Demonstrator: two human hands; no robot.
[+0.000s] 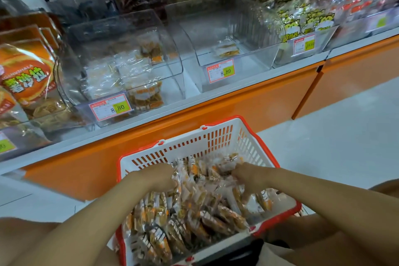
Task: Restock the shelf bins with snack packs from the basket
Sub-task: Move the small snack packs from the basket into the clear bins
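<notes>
The left hand [159,176] and right hand [246,177] are gripping snack packs [194,207] in the basket [194,142], seemingly gathering a bunch to lift into the near-empty bin [254,65].

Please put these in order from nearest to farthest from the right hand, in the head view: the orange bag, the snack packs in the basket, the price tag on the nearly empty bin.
1. Snack packs, in the basket, touching the right hand itself.
2. Price tag, up beyond the basket, slightly left of the hand.
3. Orange bag, far to the left.
</notes>
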